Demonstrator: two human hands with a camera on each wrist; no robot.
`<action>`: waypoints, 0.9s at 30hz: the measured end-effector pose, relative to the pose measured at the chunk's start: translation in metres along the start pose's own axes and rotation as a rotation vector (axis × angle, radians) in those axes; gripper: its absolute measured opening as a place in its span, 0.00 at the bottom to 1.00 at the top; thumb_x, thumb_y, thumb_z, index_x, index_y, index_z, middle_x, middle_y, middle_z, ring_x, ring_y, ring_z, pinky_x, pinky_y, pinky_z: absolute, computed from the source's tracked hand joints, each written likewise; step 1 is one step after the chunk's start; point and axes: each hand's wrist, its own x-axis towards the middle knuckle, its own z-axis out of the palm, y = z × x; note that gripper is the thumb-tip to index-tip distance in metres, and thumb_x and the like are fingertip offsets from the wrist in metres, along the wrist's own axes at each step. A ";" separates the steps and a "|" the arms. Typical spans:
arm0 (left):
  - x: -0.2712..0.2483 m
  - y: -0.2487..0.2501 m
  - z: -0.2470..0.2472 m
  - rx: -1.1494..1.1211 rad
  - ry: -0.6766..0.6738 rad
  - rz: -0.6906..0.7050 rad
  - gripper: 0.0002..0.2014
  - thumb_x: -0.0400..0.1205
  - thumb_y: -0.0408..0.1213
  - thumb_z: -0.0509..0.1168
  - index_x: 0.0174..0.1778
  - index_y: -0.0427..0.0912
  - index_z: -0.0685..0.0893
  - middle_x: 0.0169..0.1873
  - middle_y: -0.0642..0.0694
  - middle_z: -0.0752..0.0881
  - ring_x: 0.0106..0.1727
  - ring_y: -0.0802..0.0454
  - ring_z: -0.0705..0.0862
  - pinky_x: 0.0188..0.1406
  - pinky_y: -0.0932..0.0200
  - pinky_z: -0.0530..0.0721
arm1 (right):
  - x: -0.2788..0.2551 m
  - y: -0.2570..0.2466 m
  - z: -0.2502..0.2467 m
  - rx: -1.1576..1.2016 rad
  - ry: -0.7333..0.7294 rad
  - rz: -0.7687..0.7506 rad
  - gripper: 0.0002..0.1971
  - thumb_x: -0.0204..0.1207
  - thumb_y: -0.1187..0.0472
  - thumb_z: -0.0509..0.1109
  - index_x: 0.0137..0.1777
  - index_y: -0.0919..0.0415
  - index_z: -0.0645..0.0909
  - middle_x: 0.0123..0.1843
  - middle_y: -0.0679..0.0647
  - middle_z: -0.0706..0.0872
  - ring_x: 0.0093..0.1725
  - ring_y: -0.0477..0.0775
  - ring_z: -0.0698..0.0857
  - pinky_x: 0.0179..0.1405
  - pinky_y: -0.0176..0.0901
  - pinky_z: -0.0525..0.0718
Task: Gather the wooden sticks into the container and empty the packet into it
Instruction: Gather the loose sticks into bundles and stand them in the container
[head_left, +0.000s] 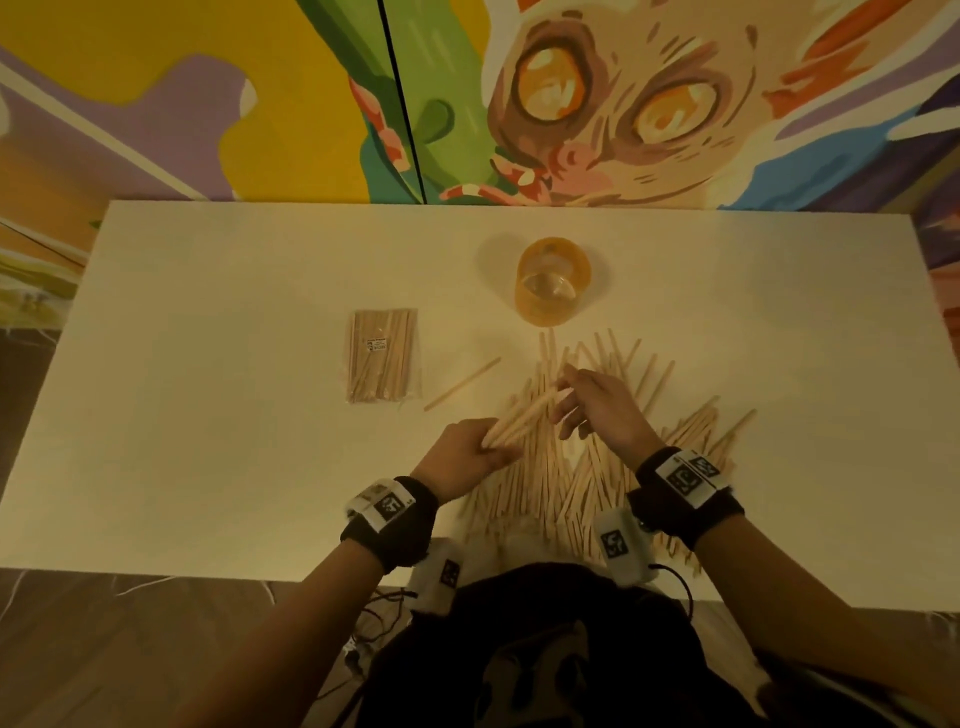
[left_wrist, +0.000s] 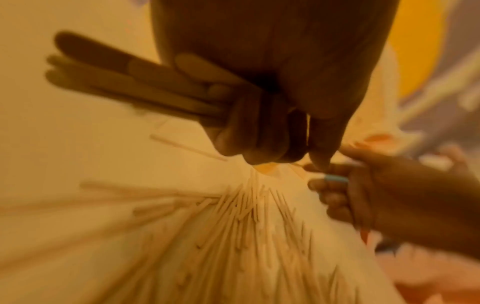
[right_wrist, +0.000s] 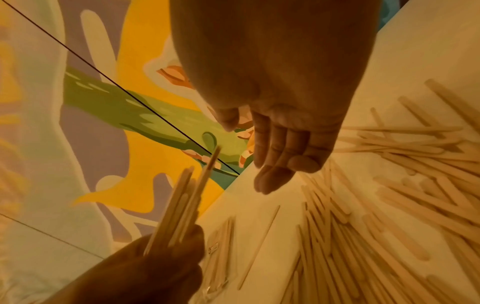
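A big heap of loose wooden sticks (head_left: 587, 467) (right_wrist: 363, 226) (left_wrist: 246, 226) covers the near middle of the white table (head_left: 208, 441). My left hand (head_left: 467, 452) (left_wrist: 259, 127) (right_wrist: 155, 267) grips a bundle of sticks (head_left: 524, 410) (left_wrist: 124, 82) (right_wrist: 179, 205) raised above the heap. My right hand (head_left: 587, 400) (right_wrist: 275, 156) (left_wrist: 345, 197) hovers just right of the bundle's far end, fingers straight and holding nothing. The amber see-through container (head_left: 553, 283) stands beyond the heap. A sealed clear packet of sticks (head_left: 383, 354) lies flat to the left.
One lone stick (head_left: 462, 383) (right_wrist: 259, 246) lies between the packet and the heap. A painted wall (head_left: 467, 93) rises right behind the table's far edge. Some sticks reach the near table edge by my wrists.
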 end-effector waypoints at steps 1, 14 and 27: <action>0.000 0.001 0.003 0.183 -0.013 0.058 0.09 0.83 0.47 0.66 0.45 0.45 0.83 0.30 0.55 0.78 0.32 0.57 0.76 0.35 0.60 0.69 | -0.003 -0.001 0.002 0.004 0.000 -0.003 0.23 0.87 0.47 0.56 0.52 0.67 0.84 0.36 0.63 0.89 0.28 0.58 0.84 0.27 0.41 0.75; 0.011 0.024 0.014 0.463 0.073 0.078 0.09 0.78 0.44 0.67 0.51 0.45 0.84 0.42 0.42 0.89 0.45 0.42 0.86 0.37 0.56 0.73 | -0.034 -0.005 0.034 0.051 -0.082 -0.172 0.16 0.84 0.66 0.60 0.39 0.70 0.85 0.35 0.71 0.87 0.24 0.59 0.82 0.22 0.42 0.73; 0.009 0.016 0.005 0.258 0.042 0.147 0.29 0.73 0.48 0.76 0.69 0.53 0.76 0.42 0.53 0.82 0.41 0.56 0.79 0.42 0.62 0.73 | -0.029 0.007 0.010 0.185 -0.139 -0.028 0.07 0.74 0.73 0.74 0.49 0.77 0.87 0.33 0.66 0.86 0.27 0.55 0.83 0.26 0.39 0.80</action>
